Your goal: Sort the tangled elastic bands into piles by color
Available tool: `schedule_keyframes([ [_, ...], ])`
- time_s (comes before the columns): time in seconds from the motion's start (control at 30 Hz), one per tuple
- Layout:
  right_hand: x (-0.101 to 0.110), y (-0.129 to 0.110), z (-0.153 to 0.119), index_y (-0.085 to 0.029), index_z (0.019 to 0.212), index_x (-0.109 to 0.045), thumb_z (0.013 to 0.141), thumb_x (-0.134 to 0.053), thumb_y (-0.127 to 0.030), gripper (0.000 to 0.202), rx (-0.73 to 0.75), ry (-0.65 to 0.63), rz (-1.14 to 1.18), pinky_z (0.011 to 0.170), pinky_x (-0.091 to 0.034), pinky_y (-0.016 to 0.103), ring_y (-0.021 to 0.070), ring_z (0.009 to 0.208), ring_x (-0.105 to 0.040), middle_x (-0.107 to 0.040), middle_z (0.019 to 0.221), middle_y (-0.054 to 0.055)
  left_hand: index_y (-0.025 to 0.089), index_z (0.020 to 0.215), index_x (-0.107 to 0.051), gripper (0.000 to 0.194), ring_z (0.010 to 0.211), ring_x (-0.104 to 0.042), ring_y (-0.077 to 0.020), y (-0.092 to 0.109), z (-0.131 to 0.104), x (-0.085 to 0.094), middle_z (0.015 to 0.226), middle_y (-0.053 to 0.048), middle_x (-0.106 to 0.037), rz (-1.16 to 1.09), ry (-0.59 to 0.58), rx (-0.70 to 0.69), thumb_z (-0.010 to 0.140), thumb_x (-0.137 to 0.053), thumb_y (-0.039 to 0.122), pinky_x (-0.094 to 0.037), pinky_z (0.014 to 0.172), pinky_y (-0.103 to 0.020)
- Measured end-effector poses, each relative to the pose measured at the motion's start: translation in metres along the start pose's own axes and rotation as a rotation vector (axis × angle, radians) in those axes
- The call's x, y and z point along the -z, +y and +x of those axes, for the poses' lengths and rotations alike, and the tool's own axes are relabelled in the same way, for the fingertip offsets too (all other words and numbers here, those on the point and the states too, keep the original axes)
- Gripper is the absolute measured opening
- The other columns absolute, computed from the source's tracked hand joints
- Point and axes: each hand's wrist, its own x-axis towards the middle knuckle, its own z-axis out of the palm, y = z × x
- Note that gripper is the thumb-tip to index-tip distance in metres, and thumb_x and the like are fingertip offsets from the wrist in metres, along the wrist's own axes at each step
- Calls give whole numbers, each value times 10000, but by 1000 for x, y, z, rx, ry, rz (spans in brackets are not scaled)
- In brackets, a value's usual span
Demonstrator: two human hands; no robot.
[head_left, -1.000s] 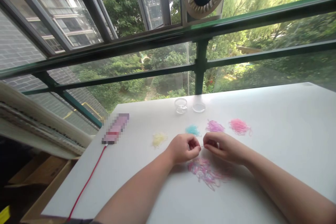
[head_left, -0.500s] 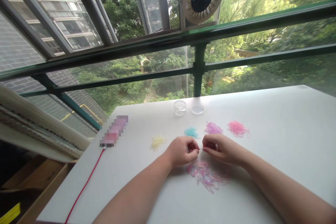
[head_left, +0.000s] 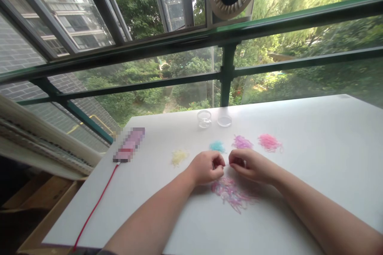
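My left hand (head_left: 207, 168) and my right hand (head_left: 253, 164) face each other just above the table, fingertips pinched. A thin, pale rubber band (head_left: 226, 165) seems to stretch across the small gap between them; its colour is too faint to tell. Under and in front of the hands lies a mixed pile of small rubber bands (head_left: 231, 196), mostly pink, purple and bluish. Beyond the hands sit sorted heaps: yellow bands (head_left: 179, 157), blue bands (head_left: 217, 146), purple bands (head_left: 242, 142) and pink bands (head_left: 269, 142).
A clear round container (head_left: 204, 120) stands near the far edge of the white table (head_left: 323, 139), beside a clear lid (head_left: 224, 122). At the left lies a blurred-out phone-like object (head_left: 130, 145) with a red cable (head_left: 97, 205). Green railing (head_left: 227, 75) runs behind the table.
The view has shifted slightly, so everything sits a little higher in the picture. Both hands keep their pinch, and the gap between the fingertips looks slightly wider.
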Motion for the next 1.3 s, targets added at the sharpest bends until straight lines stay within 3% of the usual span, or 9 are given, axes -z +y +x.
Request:
schedule_keyframes([
  [0.73,3,-3,1,-158,732,-539,696,-484,-59,119,42,40,-55,523,-346,198,88,565,-451,-533,641,-17,163,717,-579,60,579,-520,-87,0,0,0,660,10,-607,-8,-5,-13,728,-570,221,-403,552,-188],
  [0.97,18,5,0,-167,686,-519,697,-500,-68,102,95,120,-108,539,-362,211,101,586,-449,-524,661,-4,165,720,-581,69,580,-514,-90,1,-1,2,672,7,-615,0,-17,4,738,-574,232,-402,549,-194],
  [1.17,41,29,-1,-170,699,-572,715,-522,-132,65,-40,342,-198,561,-378,228,111,588,-450,-547,702,11,163,711,-577,82,584,-513,-94,4,-1,5,674,3,-611,19,-33,7,743,-569,237,-400,551,-201],
  [1.3,45,36,1,-163,707,-613,701,-531,-156,82,-124,347,-235,579,-381,231,114,593,-463,-552,691,14,161,712,-576,81,585,-515,-95,5,-1,5,672,3,-611,23,-41,1,744,-565,234,-402,556,-203],
])
